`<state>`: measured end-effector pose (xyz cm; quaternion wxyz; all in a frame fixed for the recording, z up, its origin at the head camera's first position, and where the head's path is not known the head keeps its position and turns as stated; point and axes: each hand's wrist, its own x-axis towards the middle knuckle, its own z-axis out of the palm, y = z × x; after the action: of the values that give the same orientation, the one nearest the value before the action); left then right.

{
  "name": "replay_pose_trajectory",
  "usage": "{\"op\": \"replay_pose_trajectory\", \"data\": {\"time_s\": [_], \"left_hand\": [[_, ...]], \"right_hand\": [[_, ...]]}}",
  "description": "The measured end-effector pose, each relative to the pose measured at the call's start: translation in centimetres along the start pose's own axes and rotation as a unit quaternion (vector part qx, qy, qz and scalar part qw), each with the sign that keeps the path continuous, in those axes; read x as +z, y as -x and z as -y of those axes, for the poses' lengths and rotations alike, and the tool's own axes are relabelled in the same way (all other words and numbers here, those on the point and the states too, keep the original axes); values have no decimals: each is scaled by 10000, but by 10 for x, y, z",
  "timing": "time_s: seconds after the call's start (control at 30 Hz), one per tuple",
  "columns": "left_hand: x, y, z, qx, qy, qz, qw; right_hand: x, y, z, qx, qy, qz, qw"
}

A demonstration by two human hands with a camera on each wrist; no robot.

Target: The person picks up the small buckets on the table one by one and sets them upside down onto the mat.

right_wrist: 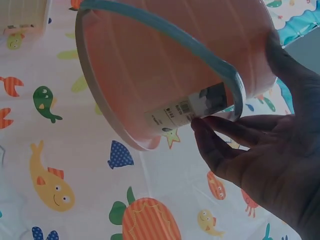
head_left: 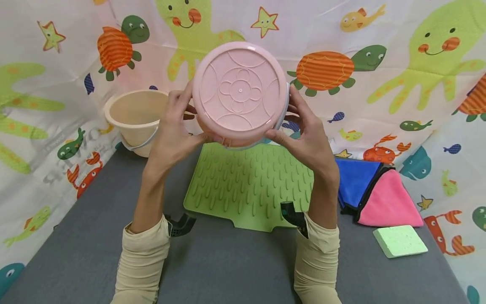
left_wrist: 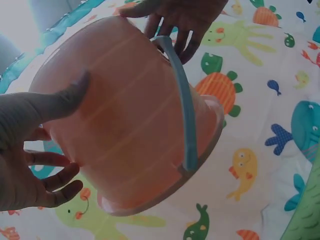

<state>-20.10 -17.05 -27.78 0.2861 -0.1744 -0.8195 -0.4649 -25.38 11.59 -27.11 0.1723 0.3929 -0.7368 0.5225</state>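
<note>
Both hands hold up a pink bucket [head_left: 240, 90], its round underside turned to the head view and its mouth facing away. My left hand [head_left: 168, 126] grips the bucket's left side, thumb low near the base edge. On the other side my right hand [head_left: 309, 131] grips it, thumb at the base edge and fingers behind. A grey-blue handle [left_wrist: 185, 110] hangs across the bucket's wall in the left wrist view. In the right wrist view a paper label [right_wrist: 187, 107] sits on the wall beside the right fingertips.
Below the bucket lies a green ridged mat [head_left: 250, 185] on the grey table [head_left: 235, 261]. A cream bucket [head_left: 130, 122] stands at back left. To the right are a blue cloth [head_left: 355, 179], a pink cloth [head_left: 391, 200] and a pale green sponge [head_left: 400, 241]. A patterned curtain [head_left: 281, 21] hangs behind.
</note>
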Motion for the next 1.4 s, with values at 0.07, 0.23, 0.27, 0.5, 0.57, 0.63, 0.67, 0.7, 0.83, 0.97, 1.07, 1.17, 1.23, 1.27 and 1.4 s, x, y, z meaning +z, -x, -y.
{"op": "replay_pose_trajectory", "data": {"time_s": [0.07, 0.23, 0.27, 0.5, 0.57, 0.63, 0.67, 0.7, 0.83, 0.97, 1.07, 1.17, 1.23, 1.27, 1.4], "left_hand": [[0, 1, 1, -136, 116, -26, 9998], [2, 1, 2, -504, 411, -53, 9979], [2, 0, 2, -553, 445, -62, 9975], [4, -1, 1, -743, 1251, 34, 9893], [5, -2, 2, -755, 1339, 70, 9881], [5, -3, 3, -760, 1269, 98, 9890], [5, -3, 3, -749, 1210, 123, 9897], [5, -4, 4, -762, 1156, 154, 9902], [4, -3, 7, -943, 941, 318, 9906], [5, -4, 13, -1280, 1006, 544, 9852], [7, -6, 20, -1497, 1143, 783, 9790], [10, -7, 30, -1651, 1134, 991, 9747], [13, -7, 37, -1718, 1079, 1097, 9730], [13, -7, 40, -1778, 1001, 1140, 9723], [16, -7, 51, -1926, 688, 1310, 9701]], "right_hand": [[0, -1, -2, -23, 135, 176, 9998], [2, -4, -4, -50, 267, 98, 9996], [3, -4, -4, -41, 262, 58, 9996], [8, -2, -5, 210, 39, 27, 9998], [9, -2, -5, 277, 32, 7, 9996], [9, -3, -5, 330, 11, 17, 9995], [9, -3, -6, 334, -13, 50, 9994], [10, -3, -6, 339, -18, 103, 9994], [10, -4, -9, 457, 26, 361, 9983], [10, -5, -11, 679, 291, 537, 9958], [10, -5, -14, 1006, 482, 745, 9910], [11, -6, -20, 1491, 494, 1016, 9823], [12, -7, -25, 1795, 503, 1146, 9757], [12, -7, -28, 1891, 476, 1189, 9736], [17, -9, -38, 2076, 518, 1352, 9674]]}}
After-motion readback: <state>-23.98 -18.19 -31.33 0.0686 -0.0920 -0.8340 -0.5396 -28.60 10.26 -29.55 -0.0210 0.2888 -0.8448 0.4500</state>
